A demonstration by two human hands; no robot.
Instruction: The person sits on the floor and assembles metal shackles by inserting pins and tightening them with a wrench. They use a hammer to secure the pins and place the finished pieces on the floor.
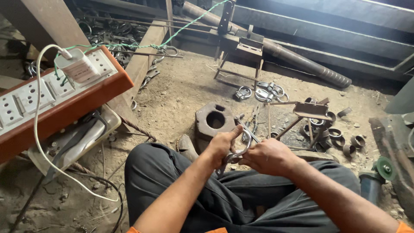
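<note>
Both hands meet just below the middle of the view, over the person's dark trouser knees. The left hand has its fingers curled tight around a bent metal ring, the thumb pressed along the top at about 1 o'clock. The right hand closes in a loose fist on the same ring from the 3 o'clock side, knuckles up, and a thin metal rod sticks out between the two hands toward 11 o'clock. How far the right fingers wrap underneath cannot be seen.

Just beyond the hands, at 12 o'clock, a heavy iron block with a round hole sits on the dirt floor. Farther off at 1 o'clock lies a pile of finished rings; at 3 o'clock, short pipe pieces are scattered around a small metal stand. At 9 o'clock a power strip holds a white charger.
</note>
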